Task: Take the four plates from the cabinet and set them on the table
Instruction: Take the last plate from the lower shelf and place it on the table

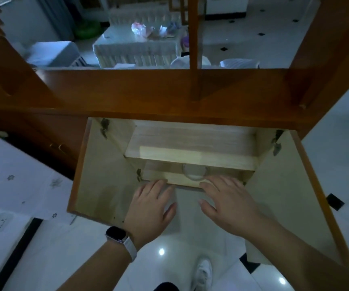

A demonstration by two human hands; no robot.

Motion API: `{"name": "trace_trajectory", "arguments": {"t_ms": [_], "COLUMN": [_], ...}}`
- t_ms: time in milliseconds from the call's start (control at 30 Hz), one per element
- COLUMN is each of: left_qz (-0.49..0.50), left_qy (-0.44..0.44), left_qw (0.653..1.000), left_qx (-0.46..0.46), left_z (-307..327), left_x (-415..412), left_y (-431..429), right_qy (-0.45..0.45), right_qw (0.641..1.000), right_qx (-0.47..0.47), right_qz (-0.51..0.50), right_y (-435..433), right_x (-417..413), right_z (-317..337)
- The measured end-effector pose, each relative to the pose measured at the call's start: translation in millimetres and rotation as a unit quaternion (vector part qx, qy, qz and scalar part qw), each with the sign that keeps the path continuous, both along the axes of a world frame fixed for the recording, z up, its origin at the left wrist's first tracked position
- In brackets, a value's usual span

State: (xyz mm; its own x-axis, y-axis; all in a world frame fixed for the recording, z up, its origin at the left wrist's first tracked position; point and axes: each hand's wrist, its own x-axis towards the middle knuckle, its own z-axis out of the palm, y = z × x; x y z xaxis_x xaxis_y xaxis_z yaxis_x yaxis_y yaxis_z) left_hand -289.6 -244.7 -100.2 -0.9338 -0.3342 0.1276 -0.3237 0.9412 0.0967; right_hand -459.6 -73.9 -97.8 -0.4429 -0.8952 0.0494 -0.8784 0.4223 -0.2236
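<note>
A low wooden cabinet (169, 91) stands in front of me with both doors swung wide. On its lower shelf rests a round clear plate or small stack of plates (195, 172); the dim light hides how many. My left hand (151, 203), with a watch on the wrist, reaches toward the shelf's front edge, fingers apart and holding nothing. My right hand (228, 199) hovers just in front of the plates, fingers spread, its fingertips at the rim; contact is unclear. The upper shelf (190, 152) looks bare.
The left door (100, 175) and right door (284, 196) flank my arms. A table with a white flowered cloth (18, 181) sits at the left. Beyond the cabinet lie a covered table with clutter (140, 40) and sofas. My shoe (204, 274) is on glossy floor tiles.
</note>
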Motion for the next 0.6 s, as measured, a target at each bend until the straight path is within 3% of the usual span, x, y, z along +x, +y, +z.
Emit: {"name": "trace_trajectory", "arguments": {"t_ms": [400,600], "left_qz": [-0.048,-0.091], "left_qy": [-0.041,-0.059], "left_qw": [0.997,0.992], "left_qx": [0.038,0.061], "left_z": [-38.7,-97.3], "left_x": [-76.0,-101.5], "left_y": [-46.4,-72.4], "right_qy": [-0.022,-0.044], "right_qw": [0.996,0.991], "right_qx": [0.014,0.04], "right_qz": [-0.085,-0.117], "right_y": [-16.1,-42.1], "right_x": [-39.0,-51.9], "right_z": [-41.9,-91.7]}}
